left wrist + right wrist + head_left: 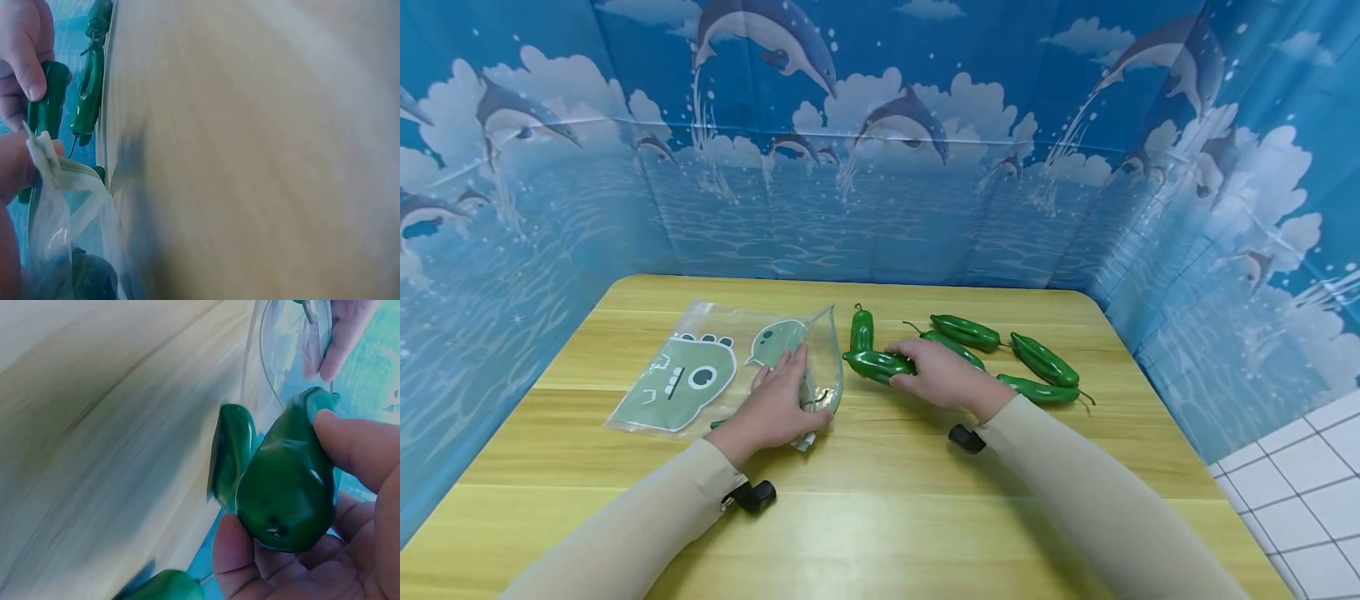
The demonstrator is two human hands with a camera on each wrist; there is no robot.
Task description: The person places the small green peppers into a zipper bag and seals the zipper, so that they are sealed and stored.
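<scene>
My right hand (pixel 936 375) grips a glossy green chili pepper (pixel 872 364), thumb on one side and fingers on the other. The pepper (pixel 287 481) points toward the mouth of a clear zip bag (pixel 827 358). My left hand (pixel 778 404) holds the bag by its mouth, which stands partly open in the left wrist view. Through the plastic there, a dark green pepper (pixel 94 275) shows inside the bag. A cartoon print of green monsters covers the bag, and my left hand hides part of it. Just behind the held pepper another pepper (pixel 862 329) lies on the table.
To the right of my right hand lie several more green peppers, among them one at the back (pixel 966 332), one at the right (pixel 1045 360) and one in front (pixel 1037 390). The wooden table (pixel 880 525) meets a blue dolphin curtain (pixel 880 225) at its back edge.
</scene>
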